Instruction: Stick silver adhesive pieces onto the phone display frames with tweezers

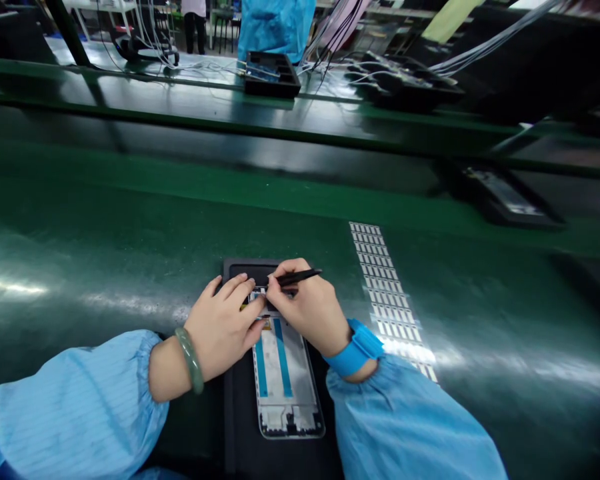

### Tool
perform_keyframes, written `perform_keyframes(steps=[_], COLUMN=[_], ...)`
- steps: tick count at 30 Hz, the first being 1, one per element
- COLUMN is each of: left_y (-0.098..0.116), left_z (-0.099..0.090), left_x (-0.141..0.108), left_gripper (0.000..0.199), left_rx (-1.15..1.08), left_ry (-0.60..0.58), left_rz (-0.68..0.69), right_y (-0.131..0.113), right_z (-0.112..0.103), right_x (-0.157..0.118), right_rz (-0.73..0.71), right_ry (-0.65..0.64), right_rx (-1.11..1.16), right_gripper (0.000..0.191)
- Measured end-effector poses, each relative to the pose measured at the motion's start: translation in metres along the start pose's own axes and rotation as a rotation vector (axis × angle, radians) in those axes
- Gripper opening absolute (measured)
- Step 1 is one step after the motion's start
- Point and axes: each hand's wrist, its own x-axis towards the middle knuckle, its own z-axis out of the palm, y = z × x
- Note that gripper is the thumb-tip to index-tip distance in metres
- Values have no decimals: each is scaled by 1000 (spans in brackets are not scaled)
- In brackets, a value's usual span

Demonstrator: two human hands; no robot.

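An open phone frame (pixel 300 373), silvery with two blue strips along it, lies in a black tray (pixel 237 413). My left hand (pixel 227 317) rests over the frame's upper left part with its fingers spread, and its fingertips touch the top area. Pinched in my right hand (pixel 307 307) is a pair of black tweezers (pixel 300 275), held over the upper end of the frame. Their tips are hidden by the fingers. A small dark and gold flex piece (pixel 266 323) shows below the left fingertips.
A sheet of small white labels (pixel 387 287) lies right of the tray on the green bench (pixel 105 233). Farther right, another black tray (pixel 505 193) holds a similar part. At the back are a black box (pixel 271 75), cables and a standing person (pixel 194 23).
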Motion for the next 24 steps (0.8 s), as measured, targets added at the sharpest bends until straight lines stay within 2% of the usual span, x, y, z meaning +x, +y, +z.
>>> perform_keyframes(steps=[2, 6, 10, 14, 17, 21, 24], left_y=[0, 1, -1, -3, 4, 34, 65], left_z=[0, 0, 1, -5, -14, -16, -4], left_x=[0, 1, 1, 3, 7, 22, 42], left_gripper=[30, 28, 28, 24, 22, 26, 40], left_rx=[10, 54, 132, 171, 186, 144, 89], left_ry=[1, -9, -51, -93, -81, 54, 4], left_rz=[4, 11, 70, 82, 48, 105, 155], right_y=[0, 2, 6, 12, 21, 36, 41], right_z=[0, 1, 4, 4, 1, -15, -33], right_x=[-1, 0, 3, 6, 8, 10, 8], right_rz=[7, 156, 232, 385, 413, 417, 366], right_ry=[22, 18, 10, 217, 433, 650, 793], right_rx=[45, 258, 415, 761, 871, 947, 869], right_gripper=[2, 6, 11, 21, 22, 18, 16])
